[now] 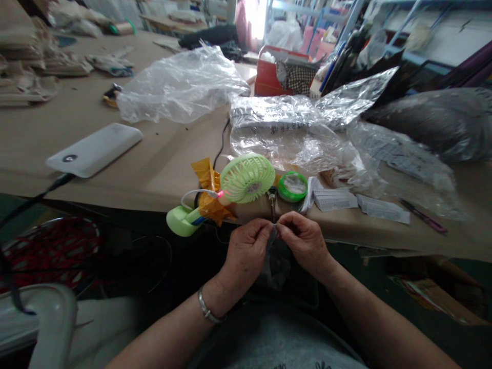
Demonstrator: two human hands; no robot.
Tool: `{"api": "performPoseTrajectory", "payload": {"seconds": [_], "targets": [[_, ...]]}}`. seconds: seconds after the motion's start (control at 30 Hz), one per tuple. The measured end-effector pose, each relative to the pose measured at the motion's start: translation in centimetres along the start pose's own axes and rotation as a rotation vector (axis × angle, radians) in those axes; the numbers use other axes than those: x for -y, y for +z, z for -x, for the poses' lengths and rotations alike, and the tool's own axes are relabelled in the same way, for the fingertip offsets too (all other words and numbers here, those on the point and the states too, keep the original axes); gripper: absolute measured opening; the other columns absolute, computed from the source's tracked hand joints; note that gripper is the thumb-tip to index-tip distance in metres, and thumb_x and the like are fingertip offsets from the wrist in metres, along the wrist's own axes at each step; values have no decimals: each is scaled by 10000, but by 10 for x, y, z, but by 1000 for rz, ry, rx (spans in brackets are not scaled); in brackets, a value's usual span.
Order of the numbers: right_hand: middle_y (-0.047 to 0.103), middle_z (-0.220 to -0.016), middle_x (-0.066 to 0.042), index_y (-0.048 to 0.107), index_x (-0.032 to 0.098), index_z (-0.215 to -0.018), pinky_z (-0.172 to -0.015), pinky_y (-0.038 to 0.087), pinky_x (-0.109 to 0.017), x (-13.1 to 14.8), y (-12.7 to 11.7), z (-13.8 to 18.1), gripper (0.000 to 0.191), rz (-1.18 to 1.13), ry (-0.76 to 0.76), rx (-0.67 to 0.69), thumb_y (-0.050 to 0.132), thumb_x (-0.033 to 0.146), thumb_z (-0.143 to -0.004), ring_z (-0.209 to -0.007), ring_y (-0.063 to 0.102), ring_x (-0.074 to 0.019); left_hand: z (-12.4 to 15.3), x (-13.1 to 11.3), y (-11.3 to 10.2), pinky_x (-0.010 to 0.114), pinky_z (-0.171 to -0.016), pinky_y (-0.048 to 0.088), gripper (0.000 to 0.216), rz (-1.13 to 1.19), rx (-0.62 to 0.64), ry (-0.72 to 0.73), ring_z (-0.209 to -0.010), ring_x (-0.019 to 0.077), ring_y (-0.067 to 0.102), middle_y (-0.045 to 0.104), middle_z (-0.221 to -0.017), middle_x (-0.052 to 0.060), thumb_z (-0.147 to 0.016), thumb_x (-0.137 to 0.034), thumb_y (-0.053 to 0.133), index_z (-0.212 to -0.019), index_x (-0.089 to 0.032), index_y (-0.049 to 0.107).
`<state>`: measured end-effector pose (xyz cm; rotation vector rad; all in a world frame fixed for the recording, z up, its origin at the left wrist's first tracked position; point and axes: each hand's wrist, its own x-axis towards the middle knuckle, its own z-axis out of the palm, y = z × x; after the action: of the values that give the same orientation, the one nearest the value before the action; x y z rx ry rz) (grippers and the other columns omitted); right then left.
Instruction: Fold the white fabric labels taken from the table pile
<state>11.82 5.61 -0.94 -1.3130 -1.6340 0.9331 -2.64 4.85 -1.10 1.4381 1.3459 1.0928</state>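
My left hand (246, 251) and my right hand (303, 241) meet just below the table's front edge, both pinched on a small dark strip (271, 240) held between the fingertips. A silver bangle (207, 309) circles my left wrist. Right above the hands a small green fan (246, 178) stands on the table edge, taped with yellow tape (209, 192), a red light glowing at its side. A green round container (292, 185) with white stuff in it sits beside the fan. What the dark strip is I cannot make out.
A white power bank (96, 149) with a black cable lies at the left of the brown table (161, 159). Clear plastic bags (180, 84) and wrapped packs (292, 130) cover the middle and right. White paper labels (334, 199) and a pen (423, 217) lie near the front edge.
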Motion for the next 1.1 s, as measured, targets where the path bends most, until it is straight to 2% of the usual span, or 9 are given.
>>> {"api": "performPoseTrajectory", "payload": {"seconds": [0.4,0.53,0.63,0.7,0.77,0.83,0.9,0.97,1.1], "targets": [[587,-641,16,601,170,-758,-562,436,-197,-4,1,1,121,-54,1,-3,574,269,-823,-589,531,-103,0,-5,-1,176,-578,429,175,22,-3,-9,-585,92,564,651,-619,-28,-805,-190,539,-694,-169,672],[625,-691,5,618,176,-847,-591,465,-212,-2,-6,13,118,-23,-10,15,595,291,-833,-620,570,-115,7,-8,-3,188,-587,437,175,54,26,-55,-606,104,579,659,-635,-22,-808,-201,539,-703,-172,677],[630,-689,9,617,189,-825,-597,473,-220,-2,-21,23,82,144,-101,-12,585,262,-845,-608,577,-115,12,-4,-1,211,-593,453,179,69,51,-127,-621,128,603,671,-642,-9,-805,-221,545,-708,-173,686],[627,-708,1,613,197,-788,-629,481,-235,-4,-35,25,91,294,-227,-70,564,232,-856,-643,585,-125,13,3,1,237,-671,484,154,85,79,-176,-714,155,648,720,-752,12,-796,-226,562,-801,-181,710],[632,-779,-28,628,200,-831,-714,496,-278,-9,-49,23,75,460,-351,-171,560,220,-857,-746,599,-159,15,11,4,271,-789,490,196,92,86,-225,-854,183,669,743,-907,37,-777,-217,590,-928,-186,711],[640,-919,-80,638,185,-972,-845,482,-357,-16,-59,19,150,639,-413,-245,576,236,-846,-916,586,-219,16,19,8,296,-851,479,235,78,77,-270,-925,202,665,739,-977,54,-758,-218,613,-972,-184,705],[623,-1084,-127,607,153,-1115,-951,426,-435,-23,-62,14,301,796,-420,-241,594,256,-833,-1083,524,-278,19,24,10,307,-848,480,209,56,83,-292,-908,211,669,742,-955,61,-750,-232,622,-932,-182,712],[602,-1186,-137,587,141,-1167,-990,380,-471,-29,-59,12,356,898,-422,-208,599,256,-831,-1172,469,-305,22,26,11,309,-808,487,171,39,103,-298,-849,212,673,747,-893,60,-749,-242,623,-876,-180,719],[656,-1137,-81,642,196,-1069,-991,348,-465,-36,-54,10,234,934,-465,-256,602,235,-841,-1151,498,-283,25,21,13,287,-741,480,130,57,124,-303,-768,196,663,740,-792,40,-741,-216,610,-792,-178,724]]}}
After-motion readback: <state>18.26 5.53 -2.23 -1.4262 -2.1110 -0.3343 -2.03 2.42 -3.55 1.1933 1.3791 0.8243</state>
